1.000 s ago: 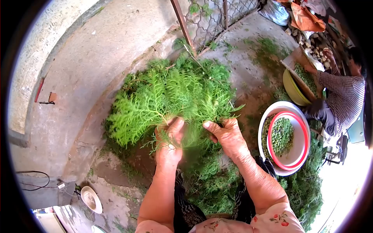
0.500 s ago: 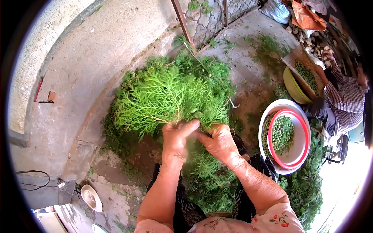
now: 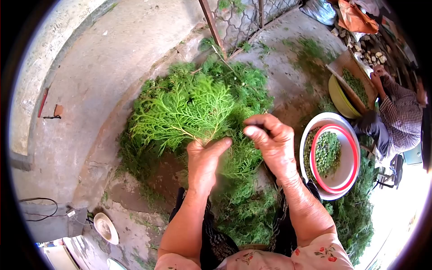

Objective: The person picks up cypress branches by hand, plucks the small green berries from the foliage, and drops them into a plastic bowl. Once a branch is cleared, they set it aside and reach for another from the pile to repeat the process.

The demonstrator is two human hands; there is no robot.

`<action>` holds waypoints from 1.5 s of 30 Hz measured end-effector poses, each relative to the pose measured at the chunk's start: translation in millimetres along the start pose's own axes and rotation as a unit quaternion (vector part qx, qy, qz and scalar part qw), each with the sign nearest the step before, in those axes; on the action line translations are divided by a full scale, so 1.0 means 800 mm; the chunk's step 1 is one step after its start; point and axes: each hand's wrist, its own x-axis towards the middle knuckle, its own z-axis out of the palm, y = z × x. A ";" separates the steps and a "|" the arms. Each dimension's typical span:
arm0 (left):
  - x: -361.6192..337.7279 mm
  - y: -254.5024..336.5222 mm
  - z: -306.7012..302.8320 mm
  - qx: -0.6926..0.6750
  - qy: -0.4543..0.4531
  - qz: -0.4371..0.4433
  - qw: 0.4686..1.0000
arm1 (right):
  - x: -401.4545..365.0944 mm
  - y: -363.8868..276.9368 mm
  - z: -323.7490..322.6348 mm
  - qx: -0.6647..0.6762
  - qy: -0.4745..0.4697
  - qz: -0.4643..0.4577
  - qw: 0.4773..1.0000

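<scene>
Where the stems gather: left hand (image 3: 204, 162) grasping the green sprig (image 3: 189, 112).
Right hand (image 3: 274, 144): just right, fingertips pinched; contents unclear.
Bowl (image 3: 346, 168): right, green berries (image 3: 326, 155).

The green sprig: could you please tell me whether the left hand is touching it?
Touching. The head view shows the left hand gripping the green sprig by its stem.

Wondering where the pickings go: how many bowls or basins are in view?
4: a white basin beside the right hand, a red-rimmed bowl inside it, a yellow-green basin beyond, a white dish lower left. More may be hidden.
</scene>
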 end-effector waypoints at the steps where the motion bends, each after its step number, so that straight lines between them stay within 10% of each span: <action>1: -0.001 0.000 0.002 -0.004 -0.015 0.003 1.000 | -0.001 0.004 0.003 -0.058 -0.017 -0.068 0.996; 17: -0.006 0.010 0.004 0.000 -0.060 -0.067 0.996 | -0.001 0.032 0.003 0.010 -0.136 0.111 0.984; 20: -0.009 0.025 0.008 -0.010 -0.063 -0.100 0.993 | -0.004 0.018 -0.002 0.140 -0.158 0.288 0.934; 27: -0.001 0.015 -0.003 -0.041 -0.086 -0.129 0.987 | -0.007 0.006 0.000 0.314 -0.083 0.377 0.867; 35: 0.000 0.010 0.002 -0.008 -0.026 -0.141 0.990 | 0.011 0.017 -0.019 0.454 -0.074 0.244 0.854; 45: -0.006 0.004 0.008 0.053 -0.078 -0.095 0.991 | 0.001 0.021 -0.001 0.040 -0.127 0.115 0.984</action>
